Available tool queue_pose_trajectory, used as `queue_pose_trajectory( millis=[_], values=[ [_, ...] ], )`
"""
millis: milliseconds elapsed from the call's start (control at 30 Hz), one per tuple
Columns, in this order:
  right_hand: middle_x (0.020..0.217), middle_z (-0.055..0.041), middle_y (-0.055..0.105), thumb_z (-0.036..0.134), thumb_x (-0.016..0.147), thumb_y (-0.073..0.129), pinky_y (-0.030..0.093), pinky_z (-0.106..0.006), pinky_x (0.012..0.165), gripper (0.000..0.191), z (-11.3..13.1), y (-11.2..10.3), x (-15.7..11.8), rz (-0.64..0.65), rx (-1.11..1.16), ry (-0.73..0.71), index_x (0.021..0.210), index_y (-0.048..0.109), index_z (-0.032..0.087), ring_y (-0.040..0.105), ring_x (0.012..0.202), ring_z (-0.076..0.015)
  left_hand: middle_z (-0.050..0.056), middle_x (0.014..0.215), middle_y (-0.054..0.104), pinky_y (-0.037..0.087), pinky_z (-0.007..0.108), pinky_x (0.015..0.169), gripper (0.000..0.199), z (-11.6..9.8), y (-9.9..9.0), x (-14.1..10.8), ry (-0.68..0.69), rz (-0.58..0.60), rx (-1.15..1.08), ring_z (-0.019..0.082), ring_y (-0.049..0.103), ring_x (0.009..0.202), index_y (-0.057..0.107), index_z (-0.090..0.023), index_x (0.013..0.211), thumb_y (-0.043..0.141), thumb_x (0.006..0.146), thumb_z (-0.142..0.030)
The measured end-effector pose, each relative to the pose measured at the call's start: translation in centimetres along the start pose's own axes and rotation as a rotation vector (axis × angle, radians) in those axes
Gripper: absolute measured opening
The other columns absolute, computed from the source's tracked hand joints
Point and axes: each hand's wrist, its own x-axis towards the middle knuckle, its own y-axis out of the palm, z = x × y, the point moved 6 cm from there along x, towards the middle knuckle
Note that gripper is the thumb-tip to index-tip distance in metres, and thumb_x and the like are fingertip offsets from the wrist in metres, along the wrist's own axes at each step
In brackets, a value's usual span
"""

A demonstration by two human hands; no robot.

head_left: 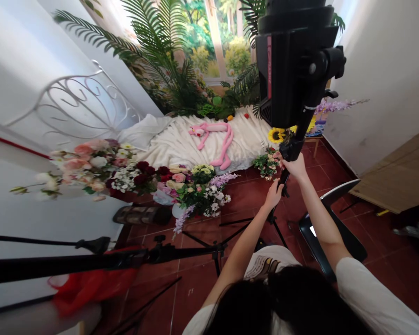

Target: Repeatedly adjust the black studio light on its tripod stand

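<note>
A black studio light (282, 70) stands tall at the upper right on a black light stand (302, 123). My left hand (274, 194) is closed round the stand's pole, a little below its collar. Higher up and to the right, my right hand (295, 166) grips the stand at the collar, its fingers partly hidden behind it. The two hands are close together, one above the other. Sunflowers (276, 135) show just left of the pole.
A pink plush toy (212, 128) lies on a white draped bed (174, 139). Flowers (202, 190) line its front. Another tripod (214, 249) stands at lower centre, its pole reaching left. A black chair (349, 237) is at my right.
</note>
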Motion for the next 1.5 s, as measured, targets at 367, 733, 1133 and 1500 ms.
queue_pose_trajectory(
  millis=[367, 733, 1133, 1500],
  values=[
    [0.097, -0.0065, 0.07, 0.048, 0.073, 0.074, 0.058, -0.032, 0.077, 0.042, 0.0, -3.4, -7.3, -0.13, -0.033, 0.003, 0.102, 0.058, 0.021, 0.069, 0.085, -0.0183, 0.012, 0.127, 0.063, 0.042, 0.035, 0.105, 0.046, 0.5, 0.0, 0.0, 0.008, -0.011, -0.026, 0.021, 0.06, 0.116, 0.053, -0.017, 0.13, 0.043, 0.095, -0.045],
    [0.08, -0.0045, 0.071, 0.059, 0.08, 0.061, 0.05, -0.033, 0.07, 0.037, -8.2, -3.7, -15.9, -0.046, -0.395, 0.311, 0.088, 0.062, 0.023, 0.066, 0.075, -0.0207, 0.01, 0.115, 0.067, 0.047, 0.032, 0.097, 0.046, -0.5, -0.4, -0.3, -0.028, 0.007, -0.049, 0.018, 0.064, 0.103, 0.056, -0.017, 0.124, 0.045, 0.093, -0.049],
    [0.043, 0.0095, 0.019, 0.062, 0.081, 0.054, 0.02, -0.023, 0.037, 0.053, -11.2, 2.3, -16.5, -0.033, 0.719, 0.675, 0.057, 0.025, 0.025, 0.015, 0.038, -0.0087, 0.01, 0.114, 0.068, 0.048, 0.032, 0.095, 0.045, 0.6, -0.1, -0.1, -0.013, 0.001, -0.035, 0.017, 0.064, 0.101, 0.054, -0.016, 0.126, 0.042, 0.094, -0.046],
    [0.046, 0.0087, 0.027, 0.07, 0.078, 0.05, 0.022, -0.024, 0.041, 0.05, -12.2, 0.3, -17.2, -0.186, 0.251, 0.65, 0.063, 0.033, 0.026, 0.024, 0.04, -0.0103, 0.01, 0.114, 0.068, 0.048, 0.031, 0.095, 0.048, 0.3, -0.2, -0.2, -0.032, 0.014, -0.054, 0.018, 0.064, 0.102, 0.055, -0.017, 0.127, 0.044, 0.093, -0.049]
  ],
)
